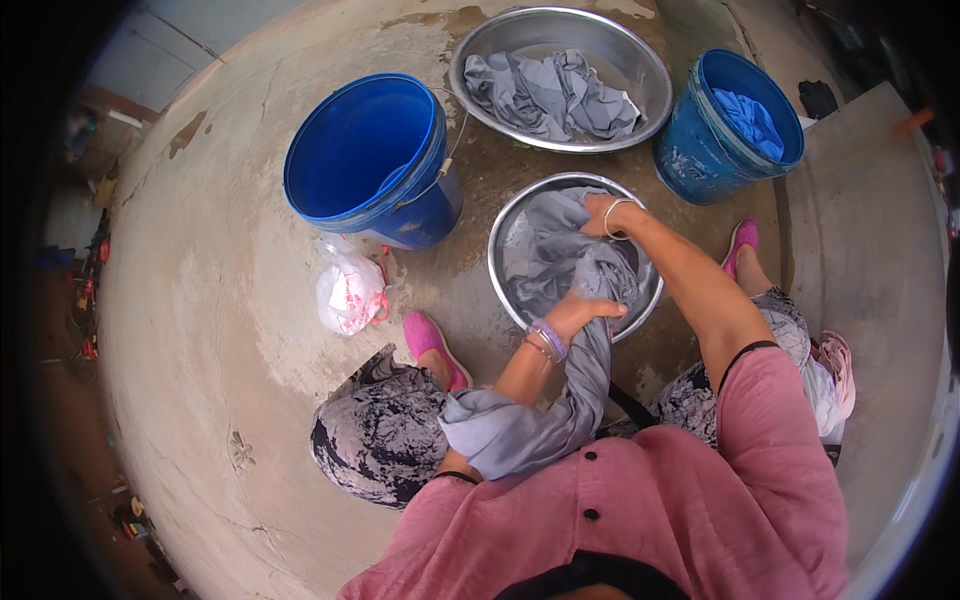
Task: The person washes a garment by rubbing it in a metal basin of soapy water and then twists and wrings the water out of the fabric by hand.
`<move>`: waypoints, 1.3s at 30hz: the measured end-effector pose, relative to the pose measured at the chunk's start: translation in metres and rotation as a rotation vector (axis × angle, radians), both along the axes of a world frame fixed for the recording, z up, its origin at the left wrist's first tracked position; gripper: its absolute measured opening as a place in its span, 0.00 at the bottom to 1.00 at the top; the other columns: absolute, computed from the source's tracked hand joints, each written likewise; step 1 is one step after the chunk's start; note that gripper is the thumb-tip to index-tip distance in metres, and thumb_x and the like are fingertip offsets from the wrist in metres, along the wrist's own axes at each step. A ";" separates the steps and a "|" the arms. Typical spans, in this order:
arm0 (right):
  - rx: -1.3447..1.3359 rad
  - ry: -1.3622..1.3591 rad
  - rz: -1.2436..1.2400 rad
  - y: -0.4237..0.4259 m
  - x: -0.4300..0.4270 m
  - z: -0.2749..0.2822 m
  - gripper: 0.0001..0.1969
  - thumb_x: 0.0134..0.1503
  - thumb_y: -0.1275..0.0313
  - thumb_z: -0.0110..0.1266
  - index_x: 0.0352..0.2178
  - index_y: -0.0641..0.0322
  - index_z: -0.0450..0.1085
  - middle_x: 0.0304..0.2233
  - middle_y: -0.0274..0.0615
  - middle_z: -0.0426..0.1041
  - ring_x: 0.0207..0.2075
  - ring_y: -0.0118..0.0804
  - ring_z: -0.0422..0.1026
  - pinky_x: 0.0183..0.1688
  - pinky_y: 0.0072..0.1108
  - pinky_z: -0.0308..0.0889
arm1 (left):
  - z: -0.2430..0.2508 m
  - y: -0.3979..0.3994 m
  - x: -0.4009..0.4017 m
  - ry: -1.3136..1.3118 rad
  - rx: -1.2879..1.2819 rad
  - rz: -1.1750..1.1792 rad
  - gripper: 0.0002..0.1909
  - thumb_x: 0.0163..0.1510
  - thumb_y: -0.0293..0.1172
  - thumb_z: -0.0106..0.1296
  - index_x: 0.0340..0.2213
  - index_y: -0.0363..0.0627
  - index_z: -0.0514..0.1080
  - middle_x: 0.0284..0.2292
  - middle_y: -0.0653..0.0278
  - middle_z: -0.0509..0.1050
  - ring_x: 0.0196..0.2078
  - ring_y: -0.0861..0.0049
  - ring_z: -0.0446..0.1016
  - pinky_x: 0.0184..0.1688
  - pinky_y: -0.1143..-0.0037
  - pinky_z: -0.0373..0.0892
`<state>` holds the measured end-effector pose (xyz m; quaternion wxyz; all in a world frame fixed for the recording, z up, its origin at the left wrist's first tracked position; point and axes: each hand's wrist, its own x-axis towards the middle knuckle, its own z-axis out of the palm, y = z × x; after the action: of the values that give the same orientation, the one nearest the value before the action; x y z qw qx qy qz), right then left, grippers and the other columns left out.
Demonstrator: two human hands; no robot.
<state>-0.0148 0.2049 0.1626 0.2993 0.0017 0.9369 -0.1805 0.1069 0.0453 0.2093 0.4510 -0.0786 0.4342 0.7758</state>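
A wet grey cloth (551, 217) lies bunched in a small metal basin (501, 289) in front of me. My left hand (585, 307), with a purple band and bangles at the wrist, grips a twisted part of the cloth over the basin's near side. From there the cloth hangs back over my left forearm in a long grey roll (517, 435). My right hand (602, 214), wearing a silver bangle, is at the far right of the basin and holds the same cloth; its fingertips are partly hidden by the folds. Suds show on the twisted part.
Beyond stands a larger metal basin (615, 45) with grey checked fabric (555, 94). A blue bucket (420, 202) is at the left, beside a tied plastic bag (349, 292). Another blue bucket (690, 161) at the right holds blue cloth (750, 124). The concrete floor (210, 337) is partly wet.
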 end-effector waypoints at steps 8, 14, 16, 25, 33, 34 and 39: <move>-1.585 0.060 -1.624 0.076 0.120 -0.038 0.30 0.51 0.52 0.51 0.42 0.70 0.60 0.45 0.47 0.62 0.47 0.41 0.64 0.50 0.35 0.60 | 0.000 -0.005 -0.018 -0.426 0.345 -0.042 0.13 0.47 0.34 0.50 0.32 0.38 0.67 0.22 0.62 0.69 0.20 0.76 0.67 0.24 0.78 0.66; -2.176 -0.267 -1.493 -0.015 0.144 -0.037 0.30 0.50 0.51 0.50 0.43 0.69 0.59 0.42 0.42 0.63 0.42 0.34 0.63 0.47 0.31 0.59 | 0.010 0.002 -0.011 -0.609 0.696 0.058 0.16 0.49 0.37 0.47 0.35 0.38 0.62 0.26 0.61 0.65 0.23 0.78 0.64 0.26 0.78 0.63; -2.426 -0.333 -1.326 -0.023 0.118 -0.016 0.30 0.50 0.51 0.50 0.44 0.69 0.58 0.40 0.41 0.63 0.41 0.32 0.63 0.46 0.29 0.59 | 0.028 0.004 -0.007 -0.576 0.669 0.164 0.15 0.49 0.40 0.48 0.31 0.41 0.60 0.21 0.66 0.62 0.23 0.82 0.61 0.27 0.81 0.61; -2.840 -0.270 -0.697 -0.036 0.043 0.043 0.30 0.50 0.52 0.50 0.45 0.67 0.56 0.33 0.34 0.61 0.36 0.26 0.62 0.43 0.22 0.57 | 0.038 -0.016 -0.007 -0.783 1.063 0.124 0.16 0.53 0.37 0.45 0.38 0.37 0.60 0.27 0.62 0.65 0.25 0.79 0.65 0.29 0.78 0.62; -1.572 -0.278 -0.920 0.017 0.054 0.070 0.22 0.45 0.63 0.56 0.37 0.69 0.64 0.31 0.41 0.67 0.32 0.34 0.67 0.38 0.24 0.64 | 0.033 0.003 -0.013 -0.184 0.358 -0.054 0.15 0.45 0.30 0.55 0.34 0.36 0.65 0.20 0.61 0.68 0.18 0.76 0.68 0.21 0.75 0.65; -1.411 -0.319 -0.900 0.020 0.052 0.074 0.21 0.45 0.64 0.57 0.37 0.69 0.66 0.33 0.41 0.69 0.34 0.33 0.68 0.39 0.23 0.64 | 0.032 0.006 -0.012 -0.093 0.281 -0.003 0.14 0.44 0.29 0.56 0.32 0.37 0.66 0.20 0.62 0.69 0.19 0.77 0.68 0.20 0.76 0.65; -0.857 -0.088 -0.770 0.001 0.060 0.089 0.19 0.41 0.68 0.59 0.35 0.65 0.67 0.32 0.37 0.70 0.32 0.31 0.69 0.35 0.21 0.65 | 0.000 0.031 0.005 0.050 0.130 0.023 0.20 0.38 0.27 0.60 0.34 0.37 0.66 0.26 0.66 0.71 0.23 0.79 0.70 0.28 0.78 0.68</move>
<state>0.0453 0.2061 0.2519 0.2248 0.2284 0.6986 -0.6397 0.1121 0.0760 0.2095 0.4350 -0.0347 0.3930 0.8094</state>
